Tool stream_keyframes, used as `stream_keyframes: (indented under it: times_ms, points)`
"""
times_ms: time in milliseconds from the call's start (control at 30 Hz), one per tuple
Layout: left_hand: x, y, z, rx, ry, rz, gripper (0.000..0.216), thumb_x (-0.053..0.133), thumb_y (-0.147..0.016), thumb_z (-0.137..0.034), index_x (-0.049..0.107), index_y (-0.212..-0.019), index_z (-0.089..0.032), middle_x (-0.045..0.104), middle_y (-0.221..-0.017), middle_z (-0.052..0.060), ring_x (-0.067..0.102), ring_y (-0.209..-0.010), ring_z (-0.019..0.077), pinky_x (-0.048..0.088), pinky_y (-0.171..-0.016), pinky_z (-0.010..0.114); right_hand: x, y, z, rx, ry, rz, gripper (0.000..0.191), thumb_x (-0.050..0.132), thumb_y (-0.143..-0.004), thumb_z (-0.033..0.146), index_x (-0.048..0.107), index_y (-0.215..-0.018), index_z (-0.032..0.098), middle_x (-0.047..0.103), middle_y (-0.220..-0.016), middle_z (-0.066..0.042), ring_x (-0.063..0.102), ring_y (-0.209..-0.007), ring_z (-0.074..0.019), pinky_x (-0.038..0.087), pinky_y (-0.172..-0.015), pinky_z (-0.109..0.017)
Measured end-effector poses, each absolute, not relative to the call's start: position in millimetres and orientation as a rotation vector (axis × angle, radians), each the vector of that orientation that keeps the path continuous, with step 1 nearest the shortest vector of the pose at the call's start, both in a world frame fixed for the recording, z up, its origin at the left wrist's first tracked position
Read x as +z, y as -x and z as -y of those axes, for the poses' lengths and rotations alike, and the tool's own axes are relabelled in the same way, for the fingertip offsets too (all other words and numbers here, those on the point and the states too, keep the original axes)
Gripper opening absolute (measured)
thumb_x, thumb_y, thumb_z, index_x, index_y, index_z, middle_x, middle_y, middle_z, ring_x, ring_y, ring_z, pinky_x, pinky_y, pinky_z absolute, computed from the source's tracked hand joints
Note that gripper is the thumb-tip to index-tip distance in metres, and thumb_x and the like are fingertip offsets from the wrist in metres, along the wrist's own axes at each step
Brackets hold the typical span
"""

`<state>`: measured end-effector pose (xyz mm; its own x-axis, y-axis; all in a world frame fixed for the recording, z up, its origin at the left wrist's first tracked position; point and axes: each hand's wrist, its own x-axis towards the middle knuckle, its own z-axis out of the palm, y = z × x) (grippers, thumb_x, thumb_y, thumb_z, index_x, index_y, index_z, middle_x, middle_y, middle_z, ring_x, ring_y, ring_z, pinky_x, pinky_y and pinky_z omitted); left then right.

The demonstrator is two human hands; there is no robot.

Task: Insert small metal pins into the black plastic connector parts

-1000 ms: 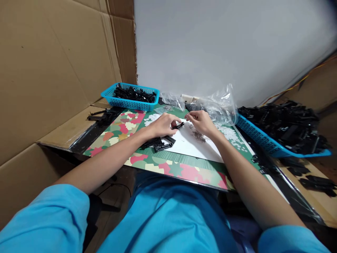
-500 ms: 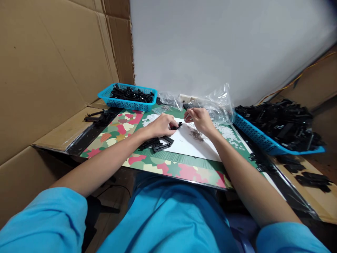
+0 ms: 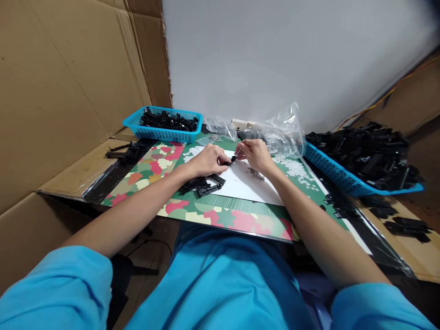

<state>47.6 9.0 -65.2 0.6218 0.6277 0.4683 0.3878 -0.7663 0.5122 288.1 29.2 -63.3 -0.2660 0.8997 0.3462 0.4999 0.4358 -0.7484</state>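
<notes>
My left hand [image 3: 209,160] is closed around a small black plastic part [image 3: 231,161] above the white sheet [image 3: 245,185]. The fingers of my right hand [image 3: 254,155] are pinched together at the far end of that part; whatever they hold is too small to make out. Just below my left hand lie several black plastic parts [image 3: 210,185]. A small heap of tiny brownish pieces [image 3: 255,173] rests on the sheet under my right wrist. White round bits [image 3: 294,169] are scattered to the right, with more beyond my left hand.
A blue basket [image 3: 165,133] of black parts stands at the back left, and a fuller blue basket [image 3: 330,167] at the right. Clear plastic bags [image 3: 283,137] lie against the wall. Loose black parts [image 3: 407,228] sit on the cardboard at right.
My right hand has moved left and its fingertips now meet the black part in my left hand. The view has shifted slightly.
</notes>
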Motion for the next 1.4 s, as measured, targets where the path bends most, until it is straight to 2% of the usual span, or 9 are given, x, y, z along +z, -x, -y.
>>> stream_keyframes:
  times_ms: [333,700,1033,1267,1400]
  points:
    - [-61,-48,-6,0.898,-2.521,-0.805,0.02,0.071,-0.08,-0.017,0.088,-0.091,-0.02,0.078,-0.083,0.006,0.067,-0.071,0.0167,0.047,-0.069,0.032,-64,-288,-35,0.647,1.2,1.901,0.051,0.059,-0.105,0.058,0.073,-0.076,0.019,0.078,-0.075,-0.011,0.079,-0.071,-0.0269,0.067,-0.071,-0.038]
    - [-61,-48,-9,0.885,-2.597,-0.754,0.021,0.071,-0.081,-0.017,0.088,-0.092,-0.02,0.079,-0.083,0.007,0.067,-0.07,0.0166,0.047,-0.069,0.031,-67,-290,-37,0.677,1.233,1.855,0.05,0.062,-0.101,0.061,0.078,-0.079,0.018,0.078,-0.077,-0.009,0.08,-0.072,-0.0265,0.067,-0.075,-0.038]
    - [-61,-48,-11,0.886,-2.58,-0.727,0.021,0.071,-0.08,-0.017,0.088,-0.093,-0.02,0.081,-0.086,0.007,0.07,-0.073,0.0174,0.048,-0.068,0.03,-67,-286,-32,0.498,1.212,1.93,0.044,0.057,-0.105,0.046,0.076,-0.075,0.019,0.079,-0.078,-0.01,0.079,-0.075,-0.0266,0.063,-0.078,-0.037]
    - [-62,-49,-12,0.893,-2.571,-0.79,0.019,0.073,-0.08,-0.018,0.087,-0.093,-0.018,0.081,-0.085,0.006,0.071,-0.073,0.0172,0.05,-0.068,0.028,-67,-283,-31,0.513,1.247,1.877,0.047,0.05,-0.108,0.047,0.07,-0.076,0.02,0.077,-0.077,-0.008,0.075,-0.07,-0.0228,0.06,-0.073,-0.033]
    - [-58,-41,-17,0.965,-2.521,-0.861,0.021,0.076,-0.084,-0.025,0.086,-0.103,-0.019,0.083,-0.095,0.007,0.074,-0.081,0.0186,0.056,-0.076,0.03,-59,-293,-28,0.318,1.298,1.792,0.051,0.038,-0.112,0.052,0.07,-0.086,0.021,0.079,-0.089,-0.01,0.074,-0.083,-0.0227,0.057,-0.08,-0.032]
